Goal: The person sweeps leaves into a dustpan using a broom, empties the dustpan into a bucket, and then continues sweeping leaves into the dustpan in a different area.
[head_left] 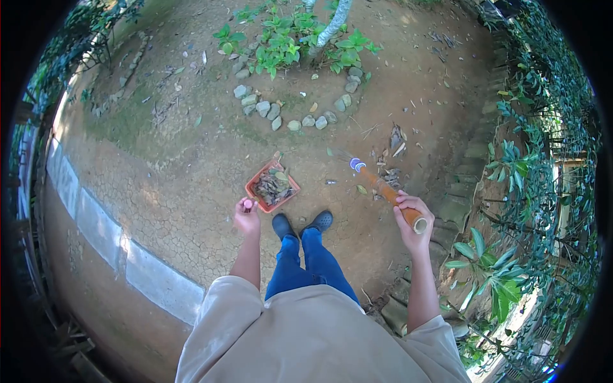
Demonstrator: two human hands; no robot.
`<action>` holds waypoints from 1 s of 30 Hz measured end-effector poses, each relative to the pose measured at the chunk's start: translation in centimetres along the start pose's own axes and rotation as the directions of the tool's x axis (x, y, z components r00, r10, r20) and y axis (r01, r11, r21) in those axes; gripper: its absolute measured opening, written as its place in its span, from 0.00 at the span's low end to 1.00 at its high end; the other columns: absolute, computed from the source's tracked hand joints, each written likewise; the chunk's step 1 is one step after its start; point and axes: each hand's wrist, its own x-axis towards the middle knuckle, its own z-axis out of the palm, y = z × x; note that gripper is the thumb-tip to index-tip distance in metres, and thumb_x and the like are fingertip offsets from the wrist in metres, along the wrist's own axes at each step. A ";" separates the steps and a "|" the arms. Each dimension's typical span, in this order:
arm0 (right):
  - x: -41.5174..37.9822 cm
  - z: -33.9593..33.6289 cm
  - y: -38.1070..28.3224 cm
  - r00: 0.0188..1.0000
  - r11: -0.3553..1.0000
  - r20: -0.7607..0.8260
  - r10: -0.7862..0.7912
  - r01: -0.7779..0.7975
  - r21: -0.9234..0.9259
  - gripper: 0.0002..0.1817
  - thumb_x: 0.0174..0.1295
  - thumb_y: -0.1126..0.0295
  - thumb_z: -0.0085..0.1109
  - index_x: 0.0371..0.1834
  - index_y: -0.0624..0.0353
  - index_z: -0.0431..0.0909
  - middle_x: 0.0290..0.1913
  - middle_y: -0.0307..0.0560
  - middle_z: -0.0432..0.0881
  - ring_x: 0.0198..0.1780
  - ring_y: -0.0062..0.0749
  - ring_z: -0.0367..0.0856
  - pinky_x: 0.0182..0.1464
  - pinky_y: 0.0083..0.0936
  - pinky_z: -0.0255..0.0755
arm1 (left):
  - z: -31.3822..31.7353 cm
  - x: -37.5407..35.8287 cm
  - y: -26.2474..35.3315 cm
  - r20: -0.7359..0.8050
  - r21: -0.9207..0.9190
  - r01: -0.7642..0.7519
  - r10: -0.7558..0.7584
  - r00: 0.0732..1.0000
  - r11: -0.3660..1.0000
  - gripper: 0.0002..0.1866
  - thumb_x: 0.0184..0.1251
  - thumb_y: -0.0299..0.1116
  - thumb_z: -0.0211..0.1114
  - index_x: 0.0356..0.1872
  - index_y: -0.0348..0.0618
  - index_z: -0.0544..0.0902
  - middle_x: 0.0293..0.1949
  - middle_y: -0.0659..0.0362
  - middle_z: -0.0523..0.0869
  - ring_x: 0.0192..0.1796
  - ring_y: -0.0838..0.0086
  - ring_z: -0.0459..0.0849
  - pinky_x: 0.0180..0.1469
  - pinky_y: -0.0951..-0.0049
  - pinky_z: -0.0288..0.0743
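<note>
In the head view my left hand (247,216) is closed around the pink-ended handle of an orange dustpan (271,207). Dry leaves (273,185) fill much of the pan, which is in front of my feet. My right hand (415,220) grips the thick bamboo handle (383,187) of a broom, its open cut end pointing back toward me. Purple and white binding (357,165) wraps the handle's far end. Beyond it the thin bristles are faint and hard to make out against the soil.
Loose dry leaves (397,137) lie on bare soil beyond the broom. A ring of stones (294,125) borders a leafy plant and a pale trunk (334,25). Concrete slabs (159,279) run along the left; dense shrubs (504,274) stand on the right.
</note>
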 end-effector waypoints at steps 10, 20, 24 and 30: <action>1.1 0.4 7.5 0.996 0.999 -0.080 -0.042 0.040 -0.025 0.09 0.54 0.85 0.69 0.34 0.63 0.81 0.42 0.49 0.88 0.58 0.48 0.87 0.61 0.37 0.77 | 0.4 -2.7 1.3 -0.032 0.118 -0.028 0.032 0.999 0.993 0.20 0.61 0.12 0.70 0.54 0.34 0.78 0.51 0.54 0.85 0.53 0.72 0.85 0.58 0.72 0.79; 1.5 1.7 8.2 0.997 0.997 0.048 -0.056 0.058 -0.041 0.08 0.53 0.84 0.70 0.33 0.63 0.80 0.41 0.49 0.88 0.57 0.48 0.87 0.59 0.37 0.79 | 0.5 -4.7 1.1 -0.046 0.134 -0.010 0.016 0.999 0.991 0.21 0.61 0.11 0.70 0.53 0.36 0.77 0.53 0.54 0.83 0.55 0.71 0.83 0.60 0.71 0.78; -0.1 1.9 6.8 0.991 0.999 0.134 -0.024 0.018 0.046 0.08 0.53 0.83 0.70 0.32 0.62 0.81 0.40 0.49 0.87 0.56 0.47 0.88 0.58 0.37 0.80 | 0.8 -4.3 -0.5 -0.073 0.177 -0.025 0.038 0.997 0.984 0.20 0.61 0.14 0.71 0.53 0.36 0.77 0.51 0.54 0.84 0.53 0.72 0.85 0.57 0.72 0.80; -1.4 -0.1 3.0 0.980 0.980 0.188 0.056 -0.090 0.179 0.08 0.53 0.84 0.71 0.32 0.62 0.82 0.42 0.47 0.88 0.56 0.45 0.87 0.60 0.36 0.79 | 0.3 -3.5 -2.1 -0.086 0.274 0.046 -0.023 0.996 0.961 0.21 0.62 0.14 0.71 0.54 0.37 0.76 0.52 0.55 0.83 0.53 0.73 0.83 0.57 0.73 0.78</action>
